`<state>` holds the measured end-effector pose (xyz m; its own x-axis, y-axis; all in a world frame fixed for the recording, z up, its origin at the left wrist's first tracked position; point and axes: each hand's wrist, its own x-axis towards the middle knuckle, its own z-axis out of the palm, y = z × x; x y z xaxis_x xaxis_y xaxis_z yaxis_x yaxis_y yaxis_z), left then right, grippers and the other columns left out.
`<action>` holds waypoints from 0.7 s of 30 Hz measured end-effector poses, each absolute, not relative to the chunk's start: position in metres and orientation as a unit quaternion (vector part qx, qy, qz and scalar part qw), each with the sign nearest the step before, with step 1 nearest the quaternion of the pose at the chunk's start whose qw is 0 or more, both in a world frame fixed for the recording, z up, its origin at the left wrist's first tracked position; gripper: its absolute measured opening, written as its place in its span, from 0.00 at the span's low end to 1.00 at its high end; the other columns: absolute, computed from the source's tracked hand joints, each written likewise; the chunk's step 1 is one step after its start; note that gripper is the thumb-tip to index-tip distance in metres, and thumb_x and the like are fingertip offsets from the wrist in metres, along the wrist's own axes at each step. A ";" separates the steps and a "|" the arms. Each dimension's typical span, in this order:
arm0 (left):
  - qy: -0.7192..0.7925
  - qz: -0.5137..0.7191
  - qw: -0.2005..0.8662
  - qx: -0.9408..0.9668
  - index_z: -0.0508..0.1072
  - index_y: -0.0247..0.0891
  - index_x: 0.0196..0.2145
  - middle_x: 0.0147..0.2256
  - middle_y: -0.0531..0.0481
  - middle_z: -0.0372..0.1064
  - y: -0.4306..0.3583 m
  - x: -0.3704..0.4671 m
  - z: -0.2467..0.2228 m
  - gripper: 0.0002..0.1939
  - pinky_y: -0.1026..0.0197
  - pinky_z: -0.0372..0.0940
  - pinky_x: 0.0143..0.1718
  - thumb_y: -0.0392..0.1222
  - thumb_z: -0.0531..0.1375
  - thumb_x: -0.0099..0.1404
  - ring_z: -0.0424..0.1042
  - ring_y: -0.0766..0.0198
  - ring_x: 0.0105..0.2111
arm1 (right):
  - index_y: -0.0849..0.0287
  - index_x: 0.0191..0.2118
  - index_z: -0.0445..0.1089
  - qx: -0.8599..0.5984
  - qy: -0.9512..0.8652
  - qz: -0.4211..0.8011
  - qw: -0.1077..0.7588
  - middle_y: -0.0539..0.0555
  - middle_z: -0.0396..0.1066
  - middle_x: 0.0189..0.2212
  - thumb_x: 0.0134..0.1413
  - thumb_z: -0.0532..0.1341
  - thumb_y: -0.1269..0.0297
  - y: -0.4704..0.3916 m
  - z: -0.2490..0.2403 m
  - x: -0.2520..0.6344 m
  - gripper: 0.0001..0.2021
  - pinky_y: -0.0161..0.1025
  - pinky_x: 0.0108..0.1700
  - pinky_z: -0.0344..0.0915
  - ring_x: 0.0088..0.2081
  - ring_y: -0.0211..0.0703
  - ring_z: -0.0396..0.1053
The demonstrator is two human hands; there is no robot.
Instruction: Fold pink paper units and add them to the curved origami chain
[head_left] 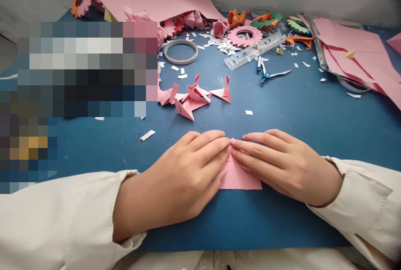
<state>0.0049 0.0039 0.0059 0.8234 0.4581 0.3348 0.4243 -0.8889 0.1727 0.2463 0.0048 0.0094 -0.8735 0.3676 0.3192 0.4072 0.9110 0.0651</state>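
A small piece of pink paper (241, 178) lies on the blue table near its front edge, its top folded in toward a point. My left hand (184, 169) presses its fingers on the paper's left side and tip. From the other side, my right hand (282, 161) has its fingertips on the same tip, almost meeting the left ones. Both hands are closed on the paper, and they cover much of its upper part. Just beyond them sit several folded pink paper pieces (196, 96).
Behind lie a tape roll (181, 52), a clear stencil ruler (254, 50) and a blue-and-silver compass (266, 77). White scraps (148, 135) are scattered around. Large pink sheets (354, 48) stand at right, with another pink sheet (156, 4) at back. The left side is blurred out.
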 end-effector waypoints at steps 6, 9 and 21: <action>0.211 0.149 -0.015 0.966 0.67 0.23 0.55 0.57 0.36 0.65 0.000 0.004 0.004 0.18 0.46 0.70 0.48 0.33 0.50 0.71 0.64 0.46 0.59 | 0.72 0.49 0.70 -0.207 -0.964 -0.059 0.154 0.62 0.74 0.48 0.64 0.54 0.71 0.002 0.011 0.243 0.13 0.47 0.41 0.69 0.48 0.52 0.70; 0.207 0.164 -0.080 0.961 0.69 0.18 0.53 0.52 0.29 0.68 -0.016 0.003 0.005 0.18 0.47 0.73 0.43 0.33 0.53 0.69 0.71 0.41 0.52 | 0.74 0.48 0.70 -0.217 -0.962 -0.042 0.162 0.62 0.73 0.48 0.64 0.56 0.58 -0.001 0.011 0.241 0.19 0.48 0.41 0.69 0.47 0.53 0.70; 0.183 0.225 -0.047 0.956 0.76 0.27 0.34 0.31 0.42 0.77 -0.006 0.004 0.011 0.07 0.52 0.72 0.28 0.35 0.60 0.65 0.77 0.51 0.33 | 0.73 0.43 0.72 -0.182 -0.966 -0.076 0.168 0.67 0.73 0.48 0.63 0.55 0.50 -0.002 0.012 0.243 0.24 0.49 0.42 0.70 0.48 0.55 0.72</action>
<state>0.0044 -0.0062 0.0110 0.8319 0.3291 0.4467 0.3711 -0.9286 -0.0069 0.2430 -0.0015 0.0117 -0.8774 0.3255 0.3525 0.3767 0.9224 0.0858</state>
